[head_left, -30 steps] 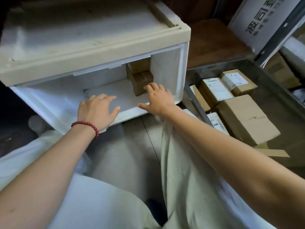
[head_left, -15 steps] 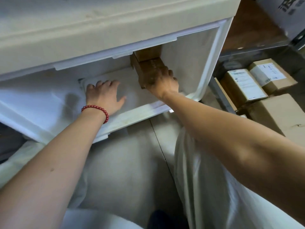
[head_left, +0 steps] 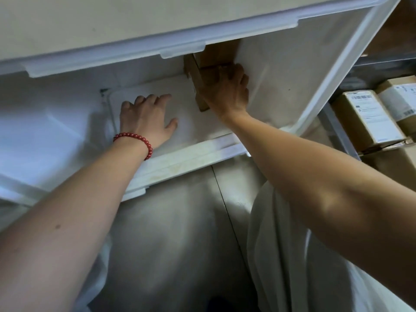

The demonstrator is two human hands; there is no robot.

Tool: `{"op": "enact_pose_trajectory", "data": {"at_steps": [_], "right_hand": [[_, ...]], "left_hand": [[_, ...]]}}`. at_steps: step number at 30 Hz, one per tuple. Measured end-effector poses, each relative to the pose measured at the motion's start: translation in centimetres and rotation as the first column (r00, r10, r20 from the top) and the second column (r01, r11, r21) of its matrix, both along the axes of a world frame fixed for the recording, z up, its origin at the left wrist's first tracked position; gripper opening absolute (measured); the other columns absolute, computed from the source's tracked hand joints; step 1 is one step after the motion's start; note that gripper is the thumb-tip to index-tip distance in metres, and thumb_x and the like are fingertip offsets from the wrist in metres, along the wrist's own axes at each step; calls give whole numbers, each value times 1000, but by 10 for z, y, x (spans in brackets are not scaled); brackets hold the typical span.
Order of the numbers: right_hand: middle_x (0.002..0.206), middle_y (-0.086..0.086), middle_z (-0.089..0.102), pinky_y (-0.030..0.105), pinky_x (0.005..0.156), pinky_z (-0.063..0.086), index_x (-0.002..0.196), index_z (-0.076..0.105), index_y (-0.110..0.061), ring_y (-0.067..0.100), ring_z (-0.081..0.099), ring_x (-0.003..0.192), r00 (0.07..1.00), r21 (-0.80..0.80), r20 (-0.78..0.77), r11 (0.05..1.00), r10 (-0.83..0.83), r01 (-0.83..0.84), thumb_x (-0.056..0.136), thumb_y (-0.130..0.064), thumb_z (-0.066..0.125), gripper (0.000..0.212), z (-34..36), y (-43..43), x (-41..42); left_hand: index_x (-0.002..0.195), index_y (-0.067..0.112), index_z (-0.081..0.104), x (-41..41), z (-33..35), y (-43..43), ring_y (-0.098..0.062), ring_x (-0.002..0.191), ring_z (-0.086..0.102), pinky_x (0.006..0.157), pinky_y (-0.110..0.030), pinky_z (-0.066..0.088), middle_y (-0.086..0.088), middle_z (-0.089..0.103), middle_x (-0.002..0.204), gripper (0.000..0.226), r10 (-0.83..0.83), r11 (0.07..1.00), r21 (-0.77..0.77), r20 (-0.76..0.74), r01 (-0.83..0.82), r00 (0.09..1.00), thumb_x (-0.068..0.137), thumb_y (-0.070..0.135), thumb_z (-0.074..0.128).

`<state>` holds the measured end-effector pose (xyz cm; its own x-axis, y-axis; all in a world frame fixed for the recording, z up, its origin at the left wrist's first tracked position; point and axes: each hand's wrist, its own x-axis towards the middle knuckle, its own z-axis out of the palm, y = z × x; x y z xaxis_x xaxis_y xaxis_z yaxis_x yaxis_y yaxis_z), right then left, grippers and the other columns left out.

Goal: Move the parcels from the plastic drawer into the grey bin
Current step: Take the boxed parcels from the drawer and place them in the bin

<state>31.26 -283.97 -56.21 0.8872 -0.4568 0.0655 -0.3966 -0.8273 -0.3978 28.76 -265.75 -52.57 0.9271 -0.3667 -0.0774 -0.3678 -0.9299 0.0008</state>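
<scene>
Brown cardboard marks the parcel (head_left: 202, 82), which stands in the back right corner of the white plastic drawer (head_left: 180, 163), close to its right wall, with a second cardboard parcel (head_left: 217, 50) just behind it. The right hand (head_left: 227, 93) grips the front parcel, fingers curled over its top. The left hand (head_left: 146, 118), with a red bead bracelet (head_left: 137, 137) at the wrist, lies flat and open on the drawer floor near the front edge, and past the drawer's right side the grey bin (head_left: 340, 131) holds labelled parcels (head_left: 369, 118).
</scene>
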Motion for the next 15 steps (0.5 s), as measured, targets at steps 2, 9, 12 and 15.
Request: {"op": "enact_pose_trajectory", "data": {"at_steps": [2,9,12,15], "right_hand": [[151,14,26,41,105,33,144,36,-21,36,28,135,999,33,6,998,-49,49,79,-66,59,82,-4,4,2],[157,20,12,45,111,28,151,18,-18,41,27,137,992,190,-62,974,-112,122,80,-60,63,94,-7,25,11],[147,16,27,41,102,36,146,24,-13,39,42,123,987,235,-16,959,-161,160,78,-50,68,88,-9,29,13],[133,13,36,35,93,37,137,32,-12,36,47,113,986,262,-3,952,-165,160,76,-44,69,78,-3,25,10]], "left_hand": [[147,22,32,2,-1,3,-33,127,41,100,-45,32,-12,46,141,60,27,999,-30,2,-27,1000,93,45,46],[147,22,33,3,-12,18,-34,124,44,98,-46,33,-13,49,137,61,94,992,-85,9,-93,996,92,43,50],[147,24,31,1,-13,21,-33,123,44,97,-44,33,-11,49,136,62,92,992,-87,14,-91,996,91,43,50],[147,24,29,-1,-9,19,-33,124,44,98,-44,33,-11,48,137,62,85,991,-102,22,-82,996,92,42,49]]}}
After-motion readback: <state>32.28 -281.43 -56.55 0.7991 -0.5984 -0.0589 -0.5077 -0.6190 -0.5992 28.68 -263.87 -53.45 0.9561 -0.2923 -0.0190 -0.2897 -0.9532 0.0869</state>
